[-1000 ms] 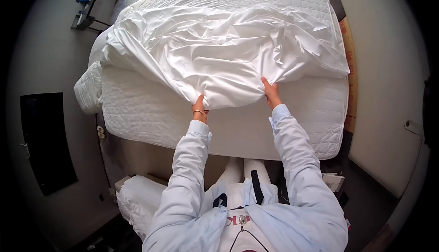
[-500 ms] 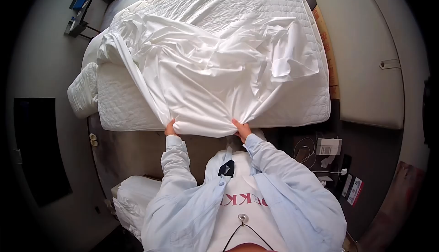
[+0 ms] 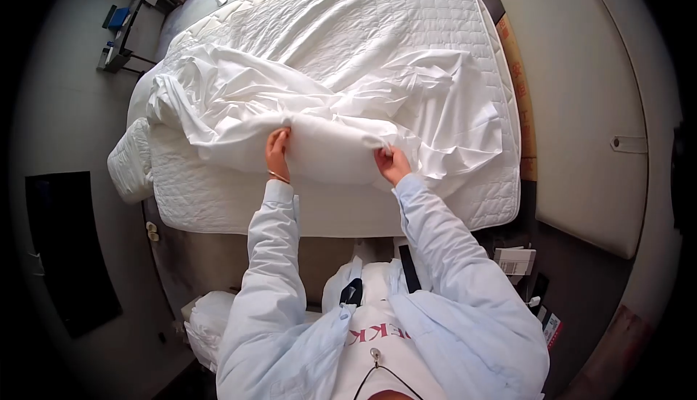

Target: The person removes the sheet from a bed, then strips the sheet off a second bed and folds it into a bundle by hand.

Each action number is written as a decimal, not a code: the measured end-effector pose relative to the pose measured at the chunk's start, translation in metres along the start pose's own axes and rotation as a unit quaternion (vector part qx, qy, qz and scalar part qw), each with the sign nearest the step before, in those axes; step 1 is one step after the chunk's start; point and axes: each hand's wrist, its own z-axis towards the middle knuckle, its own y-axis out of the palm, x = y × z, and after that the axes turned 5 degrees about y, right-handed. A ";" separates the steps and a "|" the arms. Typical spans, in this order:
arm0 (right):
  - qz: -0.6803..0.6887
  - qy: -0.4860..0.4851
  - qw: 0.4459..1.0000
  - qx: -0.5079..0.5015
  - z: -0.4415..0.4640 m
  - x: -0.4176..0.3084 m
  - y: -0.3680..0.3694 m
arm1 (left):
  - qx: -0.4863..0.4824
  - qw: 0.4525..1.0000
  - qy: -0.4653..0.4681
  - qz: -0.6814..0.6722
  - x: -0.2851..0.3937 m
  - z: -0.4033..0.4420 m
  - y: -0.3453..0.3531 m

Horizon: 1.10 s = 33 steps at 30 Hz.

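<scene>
Left hand (image 3: 277,154): thumb and fingers closed in a pinch on the near edge of the white sheet (image 3: 330,149). Right hand (image 3: 392,165): likewise pinched shut on the same edge. Fingertips small and slightly blurred, so how much cloth each has gathered cannot be told.

Hands set apart, both arms reaching forward; the spacing probably serves to spread the edge between them and keep it level. The span between the hands is fairly smooth and looks raised; beyond and to either side the cloth lies in loose, crumpled folds, presumably because nothing tensions it there.

Sheet lies across the middle of the quilted mattress (image 3: 435,11), whose cover shows bare at the far side and along the near side. A white padded bundle (image 3: 132,162) rests against the mattress's left edge.

Room: padded beige panel (image 3: 581,102) at right, with a printed orange strip (image 3: 517,88) between it and the mattress. White box (image 3: 514,260) on the dark surface at lower right. Pale slippers (image 3: 152,231) on the floor at left; black panel (image 3: 72,255) on the left wall; desk (image 3: 125,50) at upper left.
</scene>
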 end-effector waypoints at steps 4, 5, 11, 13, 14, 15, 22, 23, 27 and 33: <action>-0.169 -0.124 0.974 -0.084 0.030 -0.058 0.086 | -0.094 0.790 0.117 0.595 -0.038 0.009 0.083; -0.169 -0.118 0.976 -0.077 0.037 -0.073 0.098 | -0.095 0.789 0.108 0.598 -0.062 0.014 0.095; -0.745 -0.459 0.484 -0.011 0.047 -0.170 0.048 | -0.140 0.725 -0.052 0.673 -0.184 0.048 0.113; -0.775 -0.521 0.348 0.089 0.039 -0.224 0.008 | -0.145 0.713 -0.060 0.683 -0.191 0.064 0.116; -0.770 -0.540 0.309 0.143 0.037 -0.252 -0.012 | -0.148 0.709 -0.056 0.687 -0.199 0.070 0.114; -0.756 -0.540 0.302 0.216 0.031 -0.279 -0.030 | -0.155 0.713 -0.060 0.681 -0.203 0.074 0.112; -0.719 -0.432 0.361 0.408 0.031 -0.340 -0.080 | -0.179 0.681 -0.152 0.694 -0.225 0.089 0.102; -0.688 -0.445 0.452 0.354 0.034 -0.344 -0.092 | -0.175 0.687 -0.143 0.690 -0.226 0.088 0.100; -0.721 -0.471 0.412 0.296 0.004 -0.328 -0.074 | -0.130 0.695 -0.087 0.702 -0.218 0.071 0.117; -0.917 -0.257 0.298 -0.063 -0.053 -0.237 -0.086 | -0.078 0.696 -0.013 0.714 -0.225 0.064 0.117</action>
